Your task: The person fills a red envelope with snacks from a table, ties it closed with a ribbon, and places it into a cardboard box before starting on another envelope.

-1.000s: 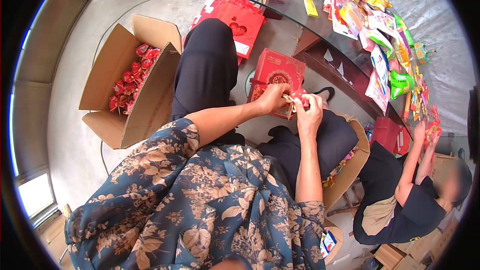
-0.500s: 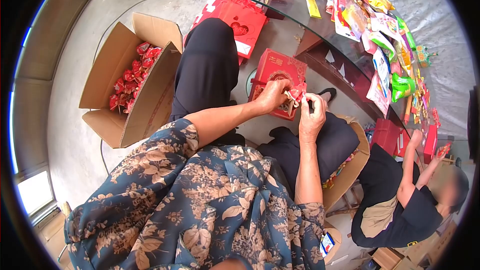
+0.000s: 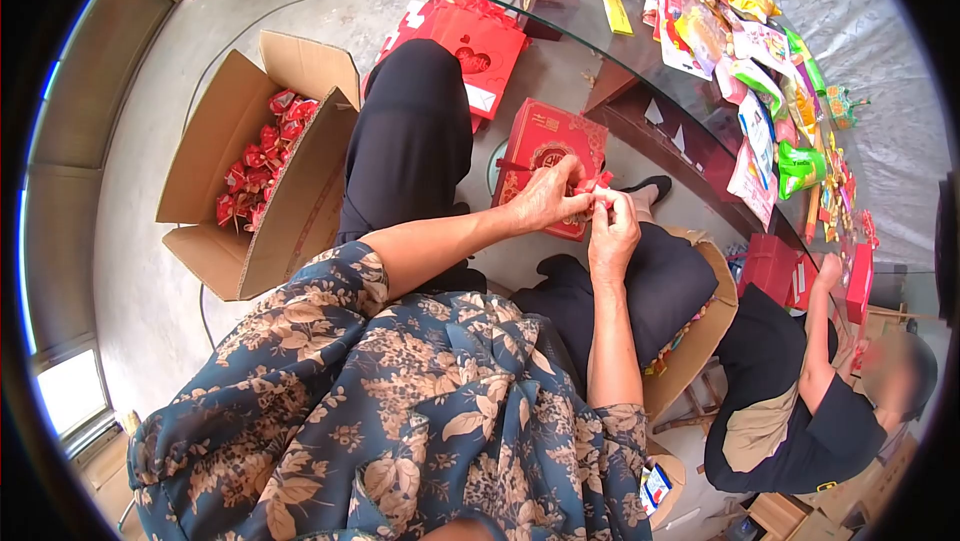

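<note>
My left hand [image 3: 548,196] and my right hand [image 3: 613,226] meet in front of my knees. Pinched between their fingertips is a small red pouch [image 3: 598,182], mostly hidden by the fingers. Both hands are closed on it. Behind and below them lies a red gift box [image 3: 560,126] with gold print and a dark red ribbon. An open cardboard box [image 3: 205,131] at the left holds many small red pouches [image 3: 265,156] that look similar.
Red gift bags [image 3: 485,36] stand under the glass table [image 3: 560,29]. Packaged snacks [image 3: 760,91] cover its right side. Another cardboard box [image 3: 705,331] sits by my right leg. A co-worker [image 3: 790,401] sits at the right, one hand raised at the table edge.
My hands have drawn together, so the pouch shows less between the fingers. The co-worker has lowered the hand that held a red item.
</note>
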A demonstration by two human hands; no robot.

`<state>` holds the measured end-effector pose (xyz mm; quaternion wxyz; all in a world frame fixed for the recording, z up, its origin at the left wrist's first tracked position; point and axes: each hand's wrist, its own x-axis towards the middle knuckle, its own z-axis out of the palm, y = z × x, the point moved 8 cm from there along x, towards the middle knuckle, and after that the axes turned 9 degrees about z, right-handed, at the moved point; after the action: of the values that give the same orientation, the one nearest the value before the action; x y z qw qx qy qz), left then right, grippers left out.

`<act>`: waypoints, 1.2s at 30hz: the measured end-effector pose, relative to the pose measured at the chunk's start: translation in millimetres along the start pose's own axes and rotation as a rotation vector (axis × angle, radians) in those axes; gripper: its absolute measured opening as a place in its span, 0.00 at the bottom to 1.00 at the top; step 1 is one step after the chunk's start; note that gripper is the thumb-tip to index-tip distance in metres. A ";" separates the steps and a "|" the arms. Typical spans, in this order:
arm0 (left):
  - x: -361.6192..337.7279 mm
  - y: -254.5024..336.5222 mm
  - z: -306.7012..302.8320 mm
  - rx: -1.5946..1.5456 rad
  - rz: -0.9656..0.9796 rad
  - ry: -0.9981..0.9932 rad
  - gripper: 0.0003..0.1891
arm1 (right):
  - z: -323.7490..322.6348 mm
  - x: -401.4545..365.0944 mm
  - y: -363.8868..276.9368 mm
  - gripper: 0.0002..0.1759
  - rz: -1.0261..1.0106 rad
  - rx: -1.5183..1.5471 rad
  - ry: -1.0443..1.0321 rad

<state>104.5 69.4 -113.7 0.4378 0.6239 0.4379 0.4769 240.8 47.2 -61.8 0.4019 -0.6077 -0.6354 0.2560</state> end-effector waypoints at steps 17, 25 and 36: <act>5.6 -58.2 2.5 -0.567 -0.360 0.137 0.08 | 10.9 0.8 3.7 0.12 -0.071 -0.032 -0.110; 9.3 -49.9 -4.1 -0.545 -0.293 0.160 0.07 | 18.8 1.0 -19.6 0.08 -0.092 -0.096 -0.197; 30.9 86.4 -129.7 -0.607 -0.018 0.219 0.07 | -10.8 15.2 34.9 0.09 0.274 0.438 0.099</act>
<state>-6.3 95.8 -2.9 0.5582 0.4061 0.3256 0.6462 270.4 64.9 -81.3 0.5162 -0.5983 -0.4560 0.4095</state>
